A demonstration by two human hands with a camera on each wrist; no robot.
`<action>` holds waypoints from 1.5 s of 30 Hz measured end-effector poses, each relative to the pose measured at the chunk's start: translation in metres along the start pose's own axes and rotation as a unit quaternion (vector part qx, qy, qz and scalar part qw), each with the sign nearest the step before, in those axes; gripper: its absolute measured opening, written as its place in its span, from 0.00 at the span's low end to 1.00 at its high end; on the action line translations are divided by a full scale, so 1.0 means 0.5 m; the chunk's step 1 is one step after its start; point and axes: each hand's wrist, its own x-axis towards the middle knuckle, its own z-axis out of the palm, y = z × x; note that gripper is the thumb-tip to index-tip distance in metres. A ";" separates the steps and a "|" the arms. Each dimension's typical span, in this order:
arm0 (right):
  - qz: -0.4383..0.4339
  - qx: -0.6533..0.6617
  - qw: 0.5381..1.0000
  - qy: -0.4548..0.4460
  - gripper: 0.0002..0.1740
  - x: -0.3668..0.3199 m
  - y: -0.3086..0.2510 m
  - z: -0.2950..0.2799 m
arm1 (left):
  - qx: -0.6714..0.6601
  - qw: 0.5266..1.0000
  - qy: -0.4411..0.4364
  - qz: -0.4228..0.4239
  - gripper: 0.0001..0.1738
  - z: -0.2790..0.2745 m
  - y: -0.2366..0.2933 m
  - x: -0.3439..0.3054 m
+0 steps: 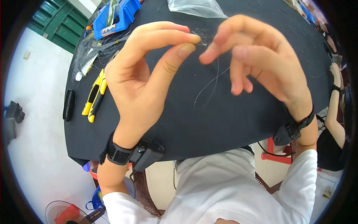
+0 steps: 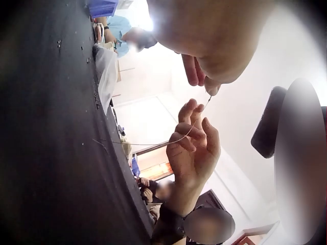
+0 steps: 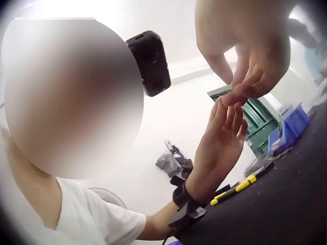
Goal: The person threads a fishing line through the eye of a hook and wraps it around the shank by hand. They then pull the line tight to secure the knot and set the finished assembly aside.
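My left hand (image 1: 138, 71) is raised over the black table, pinching a thin pale line (image 1: 217, 71) between thumb and forefinger. A short, darker bit shows on the line right at these fingertips in the left wrist view. From there the line (image 2: 153, 144) sags in a curve past the other hand towards the table, and a loop of it shows in the head view. Close by on the right, my right hand (image 1: 264, 56) is slightly blurred, its fingers loosely bent and its thumb apart from the forefinger. Nothing shows between them.
Yellow-and-black pliers (image 1: 95, 96) and a black case-like object (image 1: 69, 105) lie at the table's left. Behind them are tangled clear strands (image 1: 80, 59), a white tube (image 1: 88, 62) and a blue bin (image 1: 125, 18). A clear plastic bag (image 1: 197, 7) lies at the back; other people sit at right.
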 end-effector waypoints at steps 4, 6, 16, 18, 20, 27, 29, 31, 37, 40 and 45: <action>0.023 0.071 0.996 0.038 0.10 -0.008 0.005 0.028 | 0.004 1.000 -0.006 0.009 0.07 0.005 0.004 -0.001; 0.007 0.068 0.997 0.042 0.09 -0.010 0.007 0.030 | 0.016 1.000 -0.010 0.018 0.07 0.004 0.008 0.002; -0.166 -0.157 0.968 0.102 0.05 -0.005 0.025 0.030 | -0.038 0.997 0.026 -0.067 0.09 0.021 0.020 0.007; -0.194 -0.175 0.959 0.109 0.06 -0.004 0.029 0.031 | -0.077 0.992 0.004 -0.102 0.10 0.011 0.014 0.002; -0.218 -0.169 0.955 0.111 0.06 0.000 0.034 0.032 | -0.105 0.985 -0.005 -0.134 0.10 0.010 0.014 0.000; -0.229 -0.189 0.950 0.100 0.07 0.002 0.040 0.031 | -0.132 0.978 0.011 -0.160 0.09 0.021 0.022 -0.006; -0.235 -0.184 0.948 0.109 0.07 0.004 0.043 0.034 | -0.126 0.981 0.006 -0.150 0.08 0.021 0.022 -0.006; -0.200 -0.202 0.952 0.114 0.07 0.000 0.035 0.038 | -0.111 0.983 -0.004 -0.145 0.08 0.020 0.024 -0.005; -0.204 -0.255 0.939 0.109 0.07 -0.004 0.039 0.028 | -0.045 0.996 -0.041 -0.067 0.07 0.018 0.019 0.000; -0.192 -0.270 0.938 0.097 0.07 -0.006 0.039 0.022 | -0.008 0.997 -0.068 -0.017 0.06 0.013 0.016 0.004; -0.154 -0.244 0.953 0.091 0.05 -0.008 0.033 0.023 | -0.027 0.996 -0.057 -0.065 0.06 0.012 0.021 0.001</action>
